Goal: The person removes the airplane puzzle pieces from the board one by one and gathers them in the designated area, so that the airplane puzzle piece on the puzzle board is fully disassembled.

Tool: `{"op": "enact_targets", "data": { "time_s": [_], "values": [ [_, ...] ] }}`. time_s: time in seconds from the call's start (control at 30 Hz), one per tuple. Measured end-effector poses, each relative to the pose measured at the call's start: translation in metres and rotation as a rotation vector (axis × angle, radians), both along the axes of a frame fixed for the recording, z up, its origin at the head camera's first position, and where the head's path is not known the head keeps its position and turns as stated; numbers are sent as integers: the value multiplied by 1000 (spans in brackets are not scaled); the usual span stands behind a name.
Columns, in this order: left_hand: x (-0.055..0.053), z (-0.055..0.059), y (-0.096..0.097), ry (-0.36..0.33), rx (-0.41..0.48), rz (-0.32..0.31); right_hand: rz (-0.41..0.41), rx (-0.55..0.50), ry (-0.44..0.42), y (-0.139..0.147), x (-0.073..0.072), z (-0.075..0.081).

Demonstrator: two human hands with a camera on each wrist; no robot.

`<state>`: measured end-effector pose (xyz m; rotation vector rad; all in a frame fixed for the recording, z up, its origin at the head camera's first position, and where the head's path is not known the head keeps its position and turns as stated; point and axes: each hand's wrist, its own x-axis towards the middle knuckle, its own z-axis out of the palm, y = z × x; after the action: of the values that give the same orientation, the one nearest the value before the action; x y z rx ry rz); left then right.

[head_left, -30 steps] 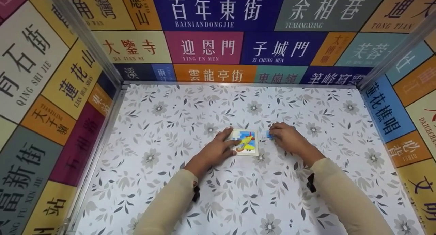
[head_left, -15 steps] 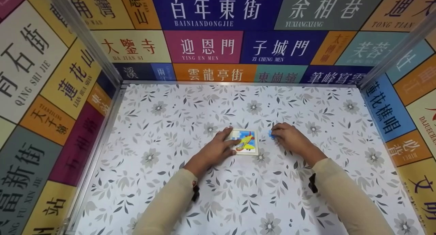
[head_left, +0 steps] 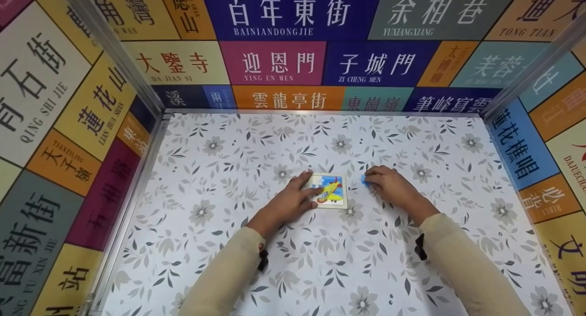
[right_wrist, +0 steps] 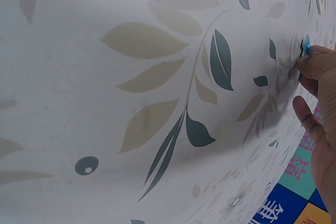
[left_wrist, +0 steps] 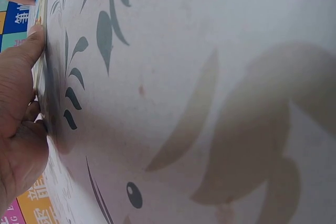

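A small jigsaw puzzle of a yellow and red airplane on blue sky sits in a pale tray frame [head_left: 346, 199] mid-table. My left hand [head_left: 290, 201] rests on its left side, fingers spread, one reaching over the picture. Part of the tray's upper left shows pale under the fingers. To the right of the tray, my right hand [head_left: 387, 185] pinches a small blue puzzle piece [head_left: 364, 179] close over the table. In the right wrist view, that piece [right_wrist: 306, 44] pokes out past the fingertips, its rest hidden by them.
A white cloth [head_left: 247, 270] with grey flowers and leaves covers the table. Upright panels [head_left: 279, 64] with coloured street-name signs enclose it at the back and both sides. A metal rail [head_left: 320, 112] runs along the back edge.
My right hand has shifted very slightly to the right with the blue puzzle piece, then stayed there. The left hand and the tray hold their place.
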<state>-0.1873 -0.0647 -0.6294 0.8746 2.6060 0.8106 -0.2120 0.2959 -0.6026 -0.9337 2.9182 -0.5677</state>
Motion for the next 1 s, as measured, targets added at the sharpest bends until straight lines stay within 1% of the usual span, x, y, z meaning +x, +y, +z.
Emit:
{"op": "enact_targets", "data": {
  "time_s": [0.2,0.3,0.4,0.53,0.6,0.7,0.83,1.0],
  "values": [
    [0,-1,1,-7,-5,1,-21,31,-30,-1,3,2],
    [1,-2,1,2,5,-2,-24,41,-33,0,3,2],
    [1,-2,1,7,9,-4,-12,36,-25,-1,3,2],
    [2,-2,0,3,32,-11,10,8,12,-3,1,3],
    [2,-2,-1,-1,52,-15,11,-6,32,-7,0,4],
    [1,-1,-3,-7,73,-14,-2,-26,40,-16,-1,5],
    [1,-1,-3,-4,71,-6,-1,-57,26,-31,-2,7],
    [0,-1,-1,11,61,-14,33,-63,18,-50,-3,8]
  ]
}}
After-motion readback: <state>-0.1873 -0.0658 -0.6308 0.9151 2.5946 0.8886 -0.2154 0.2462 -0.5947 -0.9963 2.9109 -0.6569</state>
